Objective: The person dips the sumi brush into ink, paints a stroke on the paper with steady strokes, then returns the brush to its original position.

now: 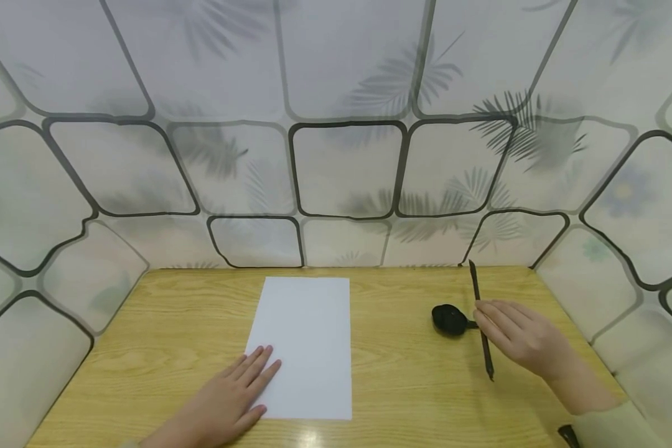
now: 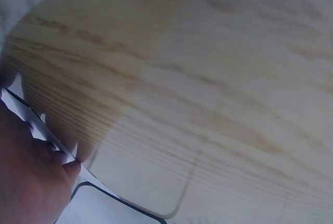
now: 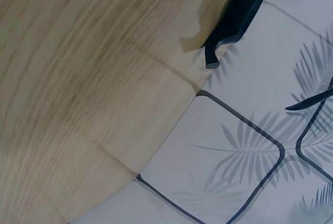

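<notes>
A sheet of white paper (image 1: 308, 348) lies flat on the table, left of its middle. My left hand (image 1: 221, 401) rests on the paper's lower left side, fingers spread and straight. In the left wrist view this hand (image 2: 31, 179) presses by the paper's edge. Farther right, my right hand (image 1: 523, 336) pinches a slender black brush-like stick (image 1: 475, 280) near its middle, held steeply. Its lower end appears above the table. Just left of that hand sits a small black dish with a short handle (image 1: 449, 320); the right wrist view shows the dish (image 3: 239, 18) from the side.
The yellow wood-grain table (image 1: 403, 373) meets a patterned wall covering (image 1: 347, 168) at the back and on both sides. A dark strap-like piece (image 1: 568, 435) shows beside the right sleeve (image 1: 610, 429).
</notes>
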`<state>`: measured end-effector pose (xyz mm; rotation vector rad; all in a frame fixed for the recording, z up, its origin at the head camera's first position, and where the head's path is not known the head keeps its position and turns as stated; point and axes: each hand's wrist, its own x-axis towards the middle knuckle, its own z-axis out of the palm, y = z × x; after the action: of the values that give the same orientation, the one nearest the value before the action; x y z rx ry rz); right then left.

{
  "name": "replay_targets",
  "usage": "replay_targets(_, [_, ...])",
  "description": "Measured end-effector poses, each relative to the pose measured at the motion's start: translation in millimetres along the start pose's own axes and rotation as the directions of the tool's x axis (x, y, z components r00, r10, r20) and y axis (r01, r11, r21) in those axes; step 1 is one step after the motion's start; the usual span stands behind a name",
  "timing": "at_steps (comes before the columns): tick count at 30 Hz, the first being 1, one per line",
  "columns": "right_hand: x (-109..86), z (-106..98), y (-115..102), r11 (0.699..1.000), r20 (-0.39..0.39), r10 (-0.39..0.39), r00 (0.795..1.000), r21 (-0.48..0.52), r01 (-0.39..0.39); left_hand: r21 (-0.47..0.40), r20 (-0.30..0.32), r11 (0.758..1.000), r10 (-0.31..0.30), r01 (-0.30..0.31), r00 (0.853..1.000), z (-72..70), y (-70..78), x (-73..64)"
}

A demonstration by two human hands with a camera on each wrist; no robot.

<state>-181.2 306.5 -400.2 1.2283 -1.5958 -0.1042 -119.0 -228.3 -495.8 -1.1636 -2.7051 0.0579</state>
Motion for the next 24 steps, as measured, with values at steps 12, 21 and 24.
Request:
replay_targets(12, [8.2, 0, -5, 0.991, -0.092, 0.127, 0.988, -0.02, -0.129, -0.045, 0.042, 0.998, -0.045, 0.047, 0.998, -4.4, 14.9, 13.7])
replay_targets(21, [9.6, 7, -6, 0.976, -0.175, 0.21, 0.962, -0.016, -0.216, -0.08, 0.067, 0.995, -0.051, 0.057, 0.996, -4.1, 22.9, 24.5])
replay_targets(24, [8.8, 8, -5, 0.97, -0.196, 0.236, 0.952, -0.009, -0.242, -0.108, 0.095, 0.992, -0.053, 0.063, 0.994, -5.3, 25.0, 28.5])
